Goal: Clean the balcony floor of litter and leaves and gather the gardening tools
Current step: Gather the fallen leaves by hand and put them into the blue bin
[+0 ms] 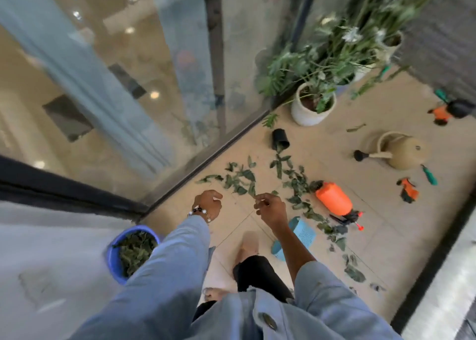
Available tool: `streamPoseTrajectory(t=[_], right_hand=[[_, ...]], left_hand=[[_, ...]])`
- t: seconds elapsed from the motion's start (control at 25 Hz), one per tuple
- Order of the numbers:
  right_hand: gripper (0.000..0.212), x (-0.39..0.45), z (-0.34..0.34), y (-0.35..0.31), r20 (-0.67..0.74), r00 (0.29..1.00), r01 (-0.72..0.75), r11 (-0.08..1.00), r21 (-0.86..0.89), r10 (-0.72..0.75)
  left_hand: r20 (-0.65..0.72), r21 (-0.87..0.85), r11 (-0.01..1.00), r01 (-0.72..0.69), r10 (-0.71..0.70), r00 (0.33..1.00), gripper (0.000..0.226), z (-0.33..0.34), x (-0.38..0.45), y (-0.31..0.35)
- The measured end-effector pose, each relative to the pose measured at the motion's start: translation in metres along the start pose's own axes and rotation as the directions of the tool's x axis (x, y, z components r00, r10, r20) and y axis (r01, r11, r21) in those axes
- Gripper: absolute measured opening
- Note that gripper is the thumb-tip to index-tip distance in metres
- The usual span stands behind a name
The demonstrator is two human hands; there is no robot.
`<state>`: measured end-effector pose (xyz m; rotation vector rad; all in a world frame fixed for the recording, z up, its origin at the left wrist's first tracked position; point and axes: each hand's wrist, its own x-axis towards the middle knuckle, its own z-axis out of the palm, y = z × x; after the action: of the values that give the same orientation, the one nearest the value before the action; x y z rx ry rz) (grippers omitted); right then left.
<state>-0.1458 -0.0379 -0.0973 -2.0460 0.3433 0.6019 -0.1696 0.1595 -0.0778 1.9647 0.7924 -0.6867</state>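
Observation:
Several green leaves (242, 178) lie scattered across the beige tiled floor (373, 226), trailing toward the lower right. My left hand (208, 203) hangs above the near leaves with its fingers loosely curled and nothing visible in it. My right hand (271, 209) is beside it; whether its fingertips hold a leaf is too blurred to tell. A blue bucket (113, 258) full of leaves stands at my lower left. An orange sprayer bottle (334, 198) lies on its side among the leaves. A blue dustpan (305, 235) lies partly behind my right forearm.
A beige watering can (404, 151), green-handled tools (429, 175), orange gloves (409, 190) and a tipped black pot (280, 139) lie further out. Potted plants (313, 102) stand at the far corner. A glass wall (128, 82) runs along the left, a dark ledge (435, 259) along the right.

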Motion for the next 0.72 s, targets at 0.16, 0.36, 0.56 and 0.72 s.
streamPoseTrajectory(t=[0.16,0.36,0.56,0.72], right_hand=[[0.029,0.03,-0.056,0.011,-0.117,0.991,-0.061,0.998,0.03,0.064],[0.031,0.056,-0.12,0.008,-0.237,0.967,-0.079,0.994,0.075,0.095],[0.031,0.077,-0.145,0.015,-0.328,0.929,-0.13,0.981,0.143,0.171],[0.029,0.124,-0.146,0.004,-0.344,0.91,-0.19,0.97,0.151,0.232]], left_hand=[[0.072,0.211,0.962,-0.171,0.159,0.985,0.027,0.024,0.015,0.081],[0.151,0.377,0.853,-0.362,0.329,0.932,0.027,0.056,0.032,0.158],[0.232,0.427,0.799,-0.423,0.356,0.905,0.029,0.068,0.055,0.202],[0.3,0.473,0.77,-0.427,0.315,0.901,0.031,0.058,0.106,0.233]])
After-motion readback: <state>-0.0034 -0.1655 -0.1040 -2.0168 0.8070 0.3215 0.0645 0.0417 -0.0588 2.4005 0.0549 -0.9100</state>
